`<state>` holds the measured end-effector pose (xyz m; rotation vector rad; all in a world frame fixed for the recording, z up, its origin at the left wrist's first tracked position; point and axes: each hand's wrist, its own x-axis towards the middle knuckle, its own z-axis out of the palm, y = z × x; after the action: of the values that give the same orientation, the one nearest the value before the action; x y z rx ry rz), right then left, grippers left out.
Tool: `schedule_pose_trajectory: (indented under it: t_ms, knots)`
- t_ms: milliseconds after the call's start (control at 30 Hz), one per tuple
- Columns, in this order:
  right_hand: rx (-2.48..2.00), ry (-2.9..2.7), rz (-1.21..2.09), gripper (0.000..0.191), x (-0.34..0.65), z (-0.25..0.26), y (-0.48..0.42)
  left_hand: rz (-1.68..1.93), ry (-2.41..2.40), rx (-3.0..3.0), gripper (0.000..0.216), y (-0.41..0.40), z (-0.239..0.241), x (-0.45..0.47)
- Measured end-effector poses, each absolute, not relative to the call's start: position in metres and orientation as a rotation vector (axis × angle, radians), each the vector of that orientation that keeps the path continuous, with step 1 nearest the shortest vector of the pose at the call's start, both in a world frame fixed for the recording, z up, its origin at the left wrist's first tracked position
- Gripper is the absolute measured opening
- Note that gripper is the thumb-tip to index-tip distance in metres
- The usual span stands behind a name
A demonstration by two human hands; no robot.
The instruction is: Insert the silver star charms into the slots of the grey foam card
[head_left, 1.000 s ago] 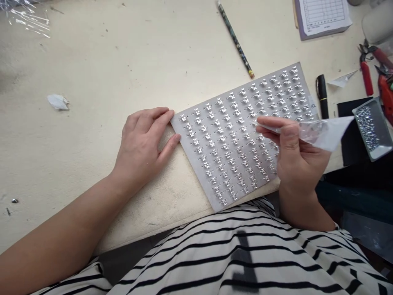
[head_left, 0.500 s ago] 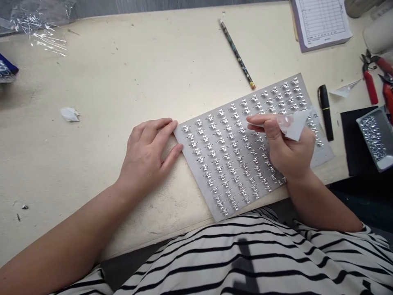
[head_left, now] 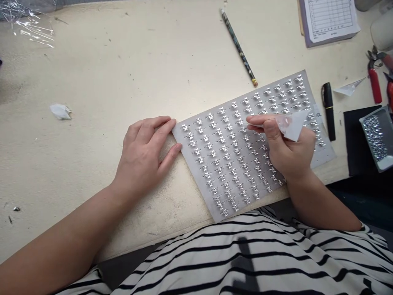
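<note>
A grey card [head_left: 202, 180] covered with rows of small silver ornaments lies tilted at the table's near edge. My left hand [head_left: 144, 151] rests flat on the table with its fingers spread, the fingertips pressing the card's left corner. My right hand [head_left: 284, 149] hovers over the middle of the card, its thumb and fingers pinched on a small folded white paper packet [head_left: 293, 125] that holds something shiny.
A patterned pencil [head_left: 238, 43] lies beyond the card. To the right are a black pen [head_left: 329, 108], red-handled pliers [head_left: 375, 78], a tray of rhinestones [head_left: 379, 137] on a black sheet, and a form pad [head_left: 330, 18]. A crumpled paper scrap [head_left: 60, 110] and cellophane [head_left: 29, 24] lie left.
My right hand has drawn the paper packet in from the card's right edge to above its middle. The left hand has stayed on the corner.
</note>
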<state>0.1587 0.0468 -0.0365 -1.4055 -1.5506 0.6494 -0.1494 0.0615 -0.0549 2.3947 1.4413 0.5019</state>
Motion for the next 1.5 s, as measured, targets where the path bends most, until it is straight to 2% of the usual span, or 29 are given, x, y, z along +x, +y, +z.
schedule_pose_trajectory:
  t_ms: [500, 1133, 1500]
  knots:
    - [-1.310, -1.523, 0.685, 0.025, 0.159, -0.037, 0.047, 0.452, 1.468, 2.365, 0.051, 0.061, -0.054, -0.150]
    - [-1.315, -1.505, 0.707, 0.022, 0.155, -0.038, 0.050, 0.501, 1.469, 2.408, 0.048, 0.061, -0.057, -0.149]
    - [-1.313, -1.456, 0.627, 0.021, 0.154, -0.033, 0.060, 0.487, 1.468, 2.301, 0.054, 0.061, -0.055, -0.149]
